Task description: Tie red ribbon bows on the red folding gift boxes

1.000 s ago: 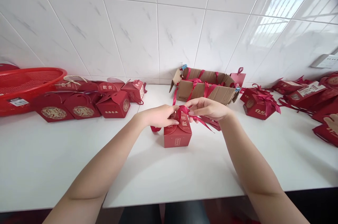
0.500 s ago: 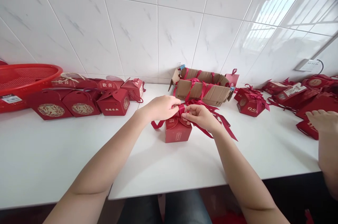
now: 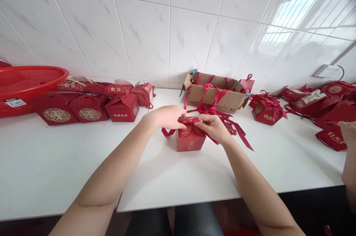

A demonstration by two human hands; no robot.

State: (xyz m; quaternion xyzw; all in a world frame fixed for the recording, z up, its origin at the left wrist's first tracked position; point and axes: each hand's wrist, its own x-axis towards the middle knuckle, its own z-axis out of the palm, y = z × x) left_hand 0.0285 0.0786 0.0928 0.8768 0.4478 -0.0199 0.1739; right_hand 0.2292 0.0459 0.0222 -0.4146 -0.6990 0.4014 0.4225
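Note:
A small red gift box [image 3: 190,140] with gold print stands upright on the white table in front of me. Over its folded top runs a dark red ribbon [image 3: 189,120], pinched at both sides. My left hand [image 3: 170,116] grips the ribbon at the box's left, fingers closed. From the right, my right hand [image 3: 211,126] holds a ribbon loop between thumb and fingers. One ribbon end curls out left of the box; other loose ribbons [image 3: 241,139] lie behind and right of it. The fingers partly cover the knot.
Behind stands a cardboard box [image 3: 214,97] draped with ribbons. Several red gift boxes [image 3: 122,108] line the left, beside a red plastic basket [image 3: 33,91]. A ribboned box [image 3: 267,111] stands right, near a pile of boxes [image 3: 333,106] and another person's hand [image 3: 348,132].
The upright ribbon loop between my hands now lies flatter across the box top. My fingers have moved slightly apart. The other person's hand at the right has shifted outward.

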